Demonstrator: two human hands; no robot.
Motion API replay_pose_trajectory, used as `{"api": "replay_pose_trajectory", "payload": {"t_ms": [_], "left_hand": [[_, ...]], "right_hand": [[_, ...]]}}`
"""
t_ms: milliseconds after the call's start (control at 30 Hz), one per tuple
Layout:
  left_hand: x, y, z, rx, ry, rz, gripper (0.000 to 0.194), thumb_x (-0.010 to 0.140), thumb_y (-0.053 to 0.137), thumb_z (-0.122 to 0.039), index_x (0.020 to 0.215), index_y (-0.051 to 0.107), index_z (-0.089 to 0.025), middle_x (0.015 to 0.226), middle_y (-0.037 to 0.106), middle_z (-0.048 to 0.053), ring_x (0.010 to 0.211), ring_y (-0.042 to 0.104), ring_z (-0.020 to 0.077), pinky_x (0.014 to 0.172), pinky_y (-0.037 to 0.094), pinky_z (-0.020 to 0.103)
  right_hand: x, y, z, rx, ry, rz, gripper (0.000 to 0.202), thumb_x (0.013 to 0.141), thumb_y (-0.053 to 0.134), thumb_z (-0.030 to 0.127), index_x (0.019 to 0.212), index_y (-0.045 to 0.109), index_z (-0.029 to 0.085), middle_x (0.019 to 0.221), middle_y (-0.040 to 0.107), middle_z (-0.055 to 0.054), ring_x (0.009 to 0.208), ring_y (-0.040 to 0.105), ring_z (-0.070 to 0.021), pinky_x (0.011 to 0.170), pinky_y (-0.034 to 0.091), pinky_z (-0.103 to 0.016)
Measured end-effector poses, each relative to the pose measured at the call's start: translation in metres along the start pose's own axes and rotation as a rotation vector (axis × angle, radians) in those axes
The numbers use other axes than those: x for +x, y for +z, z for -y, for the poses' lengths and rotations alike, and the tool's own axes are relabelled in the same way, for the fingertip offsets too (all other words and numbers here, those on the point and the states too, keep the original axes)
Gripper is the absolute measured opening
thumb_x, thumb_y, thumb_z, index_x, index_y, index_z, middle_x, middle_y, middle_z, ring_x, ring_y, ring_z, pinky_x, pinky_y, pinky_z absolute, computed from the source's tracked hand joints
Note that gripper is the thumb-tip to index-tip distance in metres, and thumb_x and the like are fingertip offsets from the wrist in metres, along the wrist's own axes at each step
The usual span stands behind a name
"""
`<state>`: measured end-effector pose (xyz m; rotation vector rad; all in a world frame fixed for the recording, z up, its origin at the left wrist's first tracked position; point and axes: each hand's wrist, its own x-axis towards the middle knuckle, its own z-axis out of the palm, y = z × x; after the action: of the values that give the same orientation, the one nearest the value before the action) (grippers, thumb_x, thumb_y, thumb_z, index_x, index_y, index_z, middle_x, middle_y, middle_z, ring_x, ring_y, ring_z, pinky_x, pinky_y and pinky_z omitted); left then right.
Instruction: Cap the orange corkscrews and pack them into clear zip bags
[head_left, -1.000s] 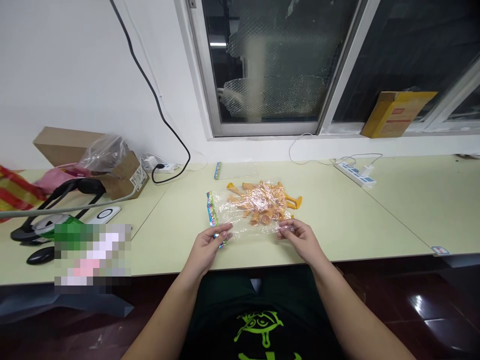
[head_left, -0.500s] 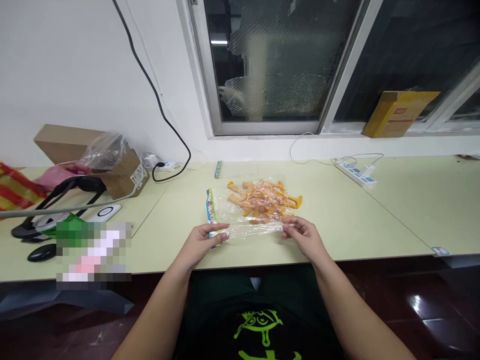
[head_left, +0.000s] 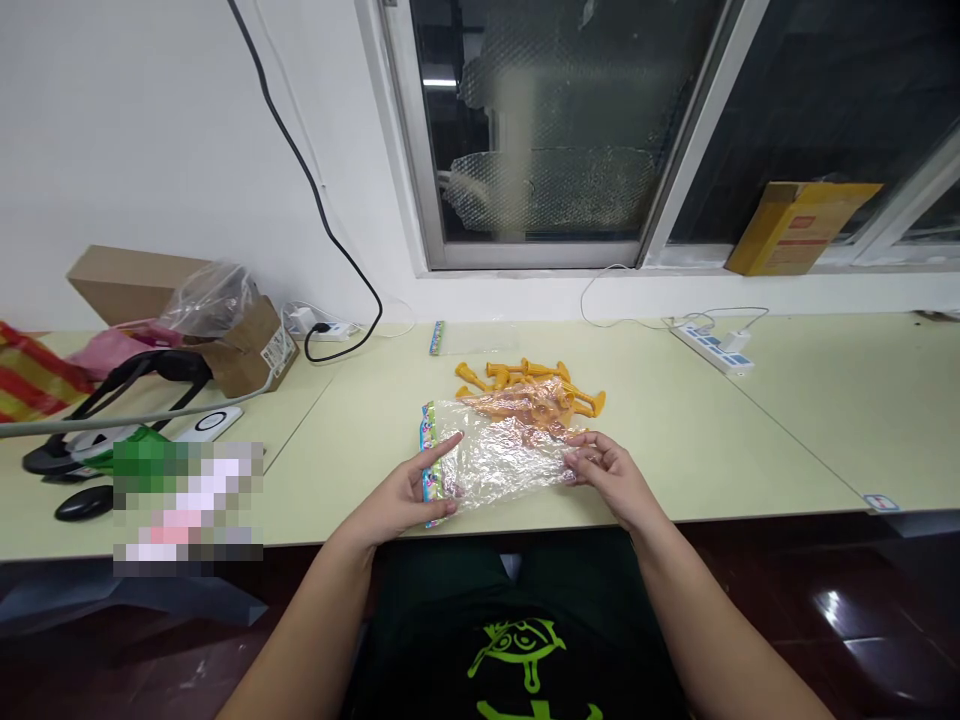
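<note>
The clear bag [head_left: 504, 462] overlaps the near side of the yellow pieces [head_left: 542, 369]; right hand [head_left: 611, 478] pinches it; left hand [head_left: 401, 503] has thumb and forefinger apart, grip unclear; slack film could snag and scatter pieces.

Left fingers [head_left: 441, 451] are partly spread, right fingers [head_left: 600, 443] pinched together.

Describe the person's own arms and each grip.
The left grip and right grip are ungloved. Both forearms are bare, with no sleeve, watch or bracelet showing. The dark top between them carries a bright yellow-green eye-like print.
</note>
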<state>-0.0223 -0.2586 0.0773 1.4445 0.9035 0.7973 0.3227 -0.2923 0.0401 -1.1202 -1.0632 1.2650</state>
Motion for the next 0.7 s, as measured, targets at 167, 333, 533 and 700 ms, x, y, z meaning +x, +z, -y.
{"api": "replay_pose_trajectory", "payload": {"t_ms": [167,333,533,700], "left_hand": [[-0.006,0.004,0.005,-0.043,-0.044,0.013,0.106,0.067,0.091,-0.019,0.16,0.045,-0.038,0.173,0.029,0.014,0.09,0.075,0.0196,0.076,0.064,0.03],[-0.01,0.0,0.013,-0.02,0.027,-0.083,0.112,0.06,0.095,-0.015,0.159,0.047,-0.035,0.172,0.032,0.011,0.124,0.067,0.0297,0.096,0.062,0.034],[-0.005,-0.003,0.028,-0.129,0.063,-0.12,0.073,0.07,0.093,-0.029,0.139,0.069,-0.026,0.166,0.043,0.014,0.139,0.057,0.0374,0.103,0.06,0.043],[0.005,0.0,0.032,-0.205,0.012,-0.27,0.054,0.078,0.088,-0.042,0.126,0.073,-0.021,0.153,0.057,0.015,0.134,0.061,0.0383,0.089,0.067,0.044]], "right_hand": [[-0.002,-0.001,-0.004,-0.059,-0.034,0.001,0.045,0.084,0.084,0.048,0.114,0.06,0.024,0.069,0.06,0.006,0.062,0.054,-0.0119,0.063,0.05,-0.025],[-0.011,-0.005,-0.005,-0.081,-0.067,0.113,0.034,0.089,0.077,0.048,0.11,0.064,0.024,0.076,0.062,0.002,0.067,0.058,-0.0145,0.064,0.053,-0.029],[-0.022,-0.014,-0.006,-0.217,-0.008,0.324,0.038,0.092,0.073,0.038,0.128,0.072,0.026,0.118,0.067,-0.007,0.074,0.064,-0.0138,0.064,0.056,-0.029],[-0.022,-0.016,-0.006,-0.317,-0.165,0.447,0.032,0.092,0.074,0.034,0.123,0.078,0.029,0.126,0.07,-0.009,0.102,0.069,-0.0214,0.091,0.059,-0.038]]}}
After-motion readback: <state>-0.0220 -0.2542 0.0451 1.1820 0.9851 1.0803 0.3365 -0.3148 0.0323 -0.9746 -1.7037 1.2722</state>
